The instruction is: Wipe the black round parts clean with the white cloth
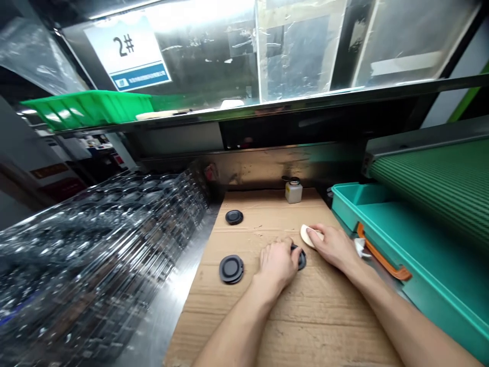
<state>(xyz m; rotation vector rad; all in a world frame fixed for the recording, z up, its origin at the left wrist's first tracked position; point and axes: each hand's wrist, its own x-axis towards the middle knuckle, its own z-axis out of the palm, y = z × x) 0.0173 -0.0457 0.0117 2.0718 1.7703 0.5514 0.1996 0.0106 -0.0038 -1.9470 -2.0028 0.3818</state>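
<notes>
My left hand is closed over the left edge of a black round part that lies on the cardboard sheet. In my right hand, pinched between thumb and fingers, is a cream-coloured round pad, just beyond the black part and to its right. Two other black round pieces rest on the cardboard at the left: a larger one nearer me and a smaller one farther back.
A small bottle stands at the cardboard's back edge. Stacked clear plastic trays fill the left side. At the right are a teal bin with an orange handle and a green ribbed belt. A green basket sits on the shelf above.
</notes>
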